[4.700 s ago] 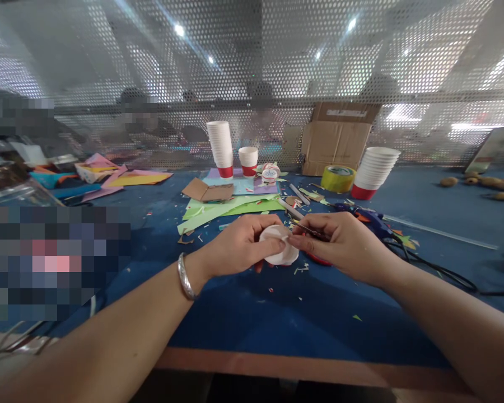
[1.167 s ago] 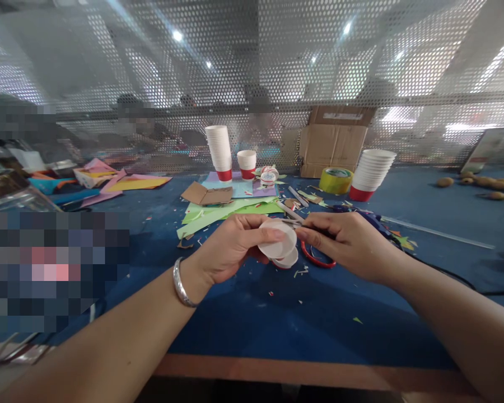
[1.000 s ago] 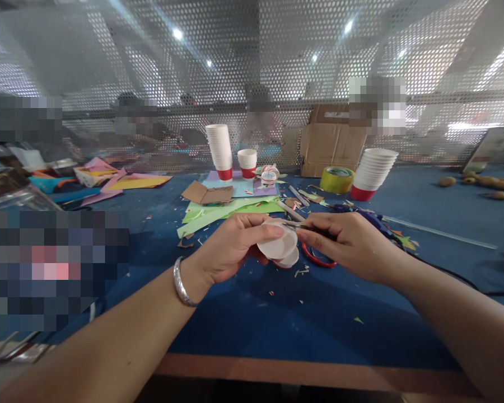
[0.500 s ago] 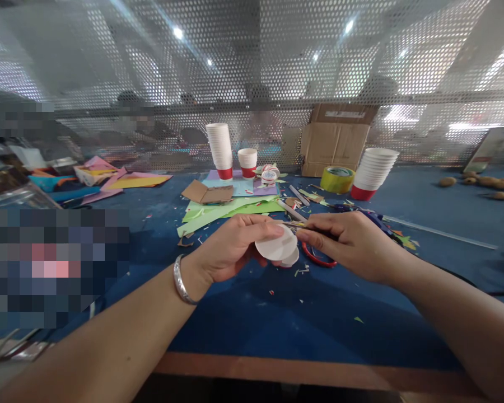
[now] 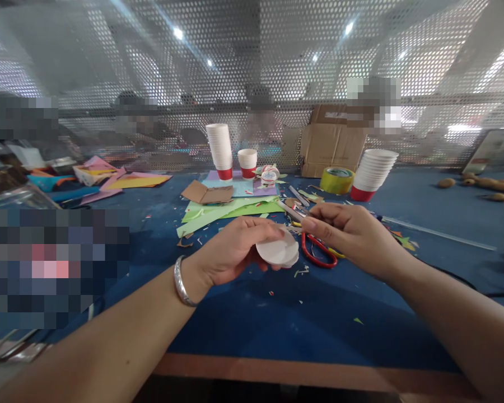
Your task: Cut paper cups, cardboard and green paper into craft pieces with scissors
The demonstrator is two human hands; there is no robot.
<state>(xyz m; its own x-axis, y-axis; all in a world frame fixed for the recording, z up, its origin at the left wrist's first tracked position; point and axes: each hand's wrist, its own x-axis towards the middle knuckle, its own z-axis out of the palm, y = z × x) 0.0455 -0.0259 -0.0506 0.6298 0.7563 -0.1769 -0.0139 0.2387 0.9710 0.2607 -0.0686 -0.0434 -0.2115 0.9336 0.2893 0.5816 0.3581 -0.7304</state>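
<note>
My left hand [image 5: 235,249], with a silver bangle at the wrist, pinches a round white paper disc [image 5: 273,252] between thumb and fingers. A second white round piece shows at the disc's lower right edge, partly covered by it. My right hand [image 5: 344,229] is closed, thumb against fingers, just right of the disc. A thin, pale strip-like shape [image 5: 293,229] lies between its fingertips and the disc; what the hand grips is too small to make out. Under the right hand, red scissor-like handles [image 5: 319,250] rest on the blue table.
Behind the hands lie green paper sheets [image 5: 231,211], folded cardboard [image 5: 208,193] and scraps. Paper cup stacks [image 5: 219,151] [image 5: 373,173], yellow tape [image 5: 336,180] and a cardboard box [image 5: 334,145] stand farther back. A clear rod [image 5: 441,232] and dark cable [image 5: 449,274] lie right.
My right hand has shifted slightly up, uncovering more of the red handles and a yellow part beside them. The disc in my left hand has tilted a little, now overlapping the second piece more.
</note>
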